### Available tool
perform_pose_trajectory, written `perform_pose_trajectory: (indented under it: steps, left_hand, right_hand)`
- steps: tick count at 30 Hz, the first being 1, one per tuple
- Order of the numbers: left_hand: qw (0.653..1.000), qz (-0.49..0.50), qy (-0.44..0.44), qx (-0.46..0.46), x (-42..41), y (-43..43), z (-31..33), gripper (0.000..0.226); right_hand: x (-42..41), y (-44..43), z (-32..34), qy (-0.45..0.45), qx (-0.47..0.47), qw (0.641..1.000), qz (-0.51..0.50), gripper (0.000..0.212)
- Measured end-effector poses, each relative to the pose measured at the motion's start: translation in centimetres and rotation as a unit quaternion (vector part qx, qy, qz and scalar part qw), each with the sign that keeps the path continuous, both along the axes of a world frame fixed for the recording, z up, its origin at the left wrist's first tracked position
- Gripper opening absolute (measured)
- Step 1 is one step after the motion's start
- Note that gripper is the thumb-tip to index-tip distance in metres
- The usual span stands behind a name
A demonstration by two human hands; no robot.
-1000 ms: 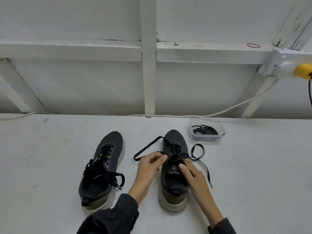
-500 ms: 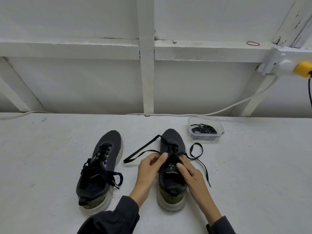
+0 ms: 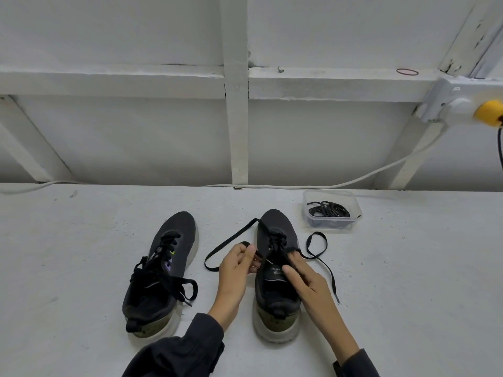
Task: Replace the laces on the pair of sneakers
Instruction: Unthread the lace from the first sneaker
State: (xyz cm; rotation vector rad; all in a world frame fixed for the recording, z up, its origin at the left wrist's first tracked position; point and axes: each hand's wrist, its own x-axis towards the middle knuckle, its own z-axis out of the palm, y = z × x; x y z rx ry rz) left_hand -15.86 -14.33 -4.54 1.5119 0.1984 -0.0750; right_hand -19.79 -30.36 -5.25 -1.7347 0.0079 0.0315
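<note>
Two dark sneakers stand side by side on the white surface, toes away from me. The left sneaker point(image 3: 163, 270) is laced, its ends loose. The right sneaker point(image 3: 275, 289) is partly laced with a black lace point(image 3: 231, 238) that loops out to both sides. My left hand point(image 3: 236, 263) pinches the left strand beside the shoe's eyelets. My right hand point(image 3: 304, 278) pinches the right strand at the upper eyelets, fingers over the tongue. The right strand's tail point(image 3: 330, 276) trails on the surface.
A clear plastic tub point(image 3: 330, 213) holding coiled black laces sits behind and right of the right sneaker. A white cable point(image 3: 353, 183) runs along the back edge to a socket box with a yellow plug point(image 3: 488, 114). White framed wall behind.
My left hand has drawn the left strand closer to the shoe, so its loop now bends back nearer the hand. My right hand has shifted slightly up to the eyelets.
</note>
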Motion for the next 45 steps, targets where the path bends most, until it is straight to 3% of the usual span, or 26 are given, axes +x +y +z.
perform_pose_trajectory:
  steps: [4, 7, 9, 14, 23, 35, 45]
  left_hand:
    - [0.998, -0.067, -0.009, -0.015, -0.3, 0.4, -0.1, 0.025]
    - [0.996, -0.087, -0.017, 0.002, -0.5, 0.7, -0.2, 0.016]
    - [0.996, -0.079, -0.033, 0.015, -0.5, 0.8, -0.2, 0.013]
    - [0.997, -0.027, -0.056, 0.047, -0.7, 0.3, -0.4, 0.025]
    - [0.989, 0.046, -0.074, 0.116, -0.8, -0.7, -1.5, 0.031]
    - [0.979, 0.071, -0.081, 0.173, -0.6, -1.2, -1.7, 0.039]
    - [0.985, 0.065, -0.031, 0.157, -0.3, -1.0, -1.2, 0.030]
  right_hand:
    - [0.5, 0.1, 1.0, -0.066, -0.128, 0.989, -0.044, 0.042]
    - [1.5, 0.2, 2.3, -0.121, -0.218, 0.968, -0.009, 0.061]
    - [2.4, 0.1, 3.3, -0.155, -0.313, 0.936, 0.038, 0.068]
    - [5.1, 0.2, 5.0, -0.178, -0.472, 0.852, 0.143, 0.040]
    - [6.4, 0.0, 4.2, -0.185, -0.380, 0.894, 0.151, 0.028]
    - [6.4, -0.2, 4.0, -0.239, -0.346, 0.894, 0.155, 0.022]
    - [6.9, 0.0, 3.9, -0.238, -0.363, 0.887, 0.158, 0.018]
